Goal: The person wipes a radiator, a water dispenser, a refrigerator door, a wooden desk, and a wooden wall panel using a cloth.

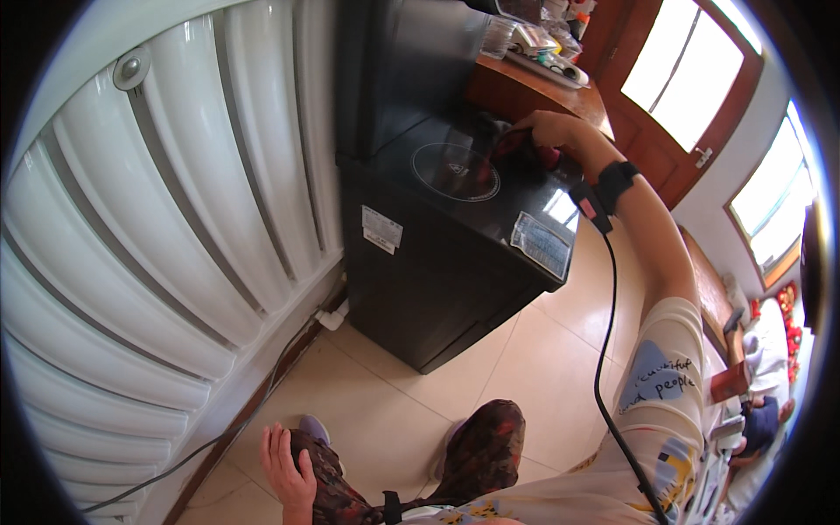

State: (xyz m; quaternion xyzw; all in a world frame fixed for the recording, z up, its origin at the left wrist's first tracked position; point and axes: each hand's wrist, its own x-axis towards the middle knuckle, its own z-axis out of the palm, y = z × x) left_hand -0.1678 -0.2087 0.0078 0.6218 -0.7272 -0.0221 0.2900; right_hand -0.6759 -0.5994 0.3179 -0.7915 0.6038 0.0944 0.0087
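My right hand [546, 128] reaches over the glossy black top of a cabinet-like appliance [420, 262], its fingers at a dark object with a pinkish-red part [548, 156]. The fingertips are hard to make out against the dark surface, so their hold is unclear. A printed circle [455, 172] with a triangular mark lies on the top beside that object. My left hand [287, 463] rests on my knee, over patterned dark trousers, with fingers extended and nothing in it. A black strap [617, 185] with a cabled device is around my right wrist.
A white radiator [164, 197] stands at the left, with a cable and white plug [333, 316] near its base. Behind the appliance, a wooden counter [600, 108] carries a tray and clear containers. A wooden door [646, 131] is beyond. Another person [761, 426] is at far right.
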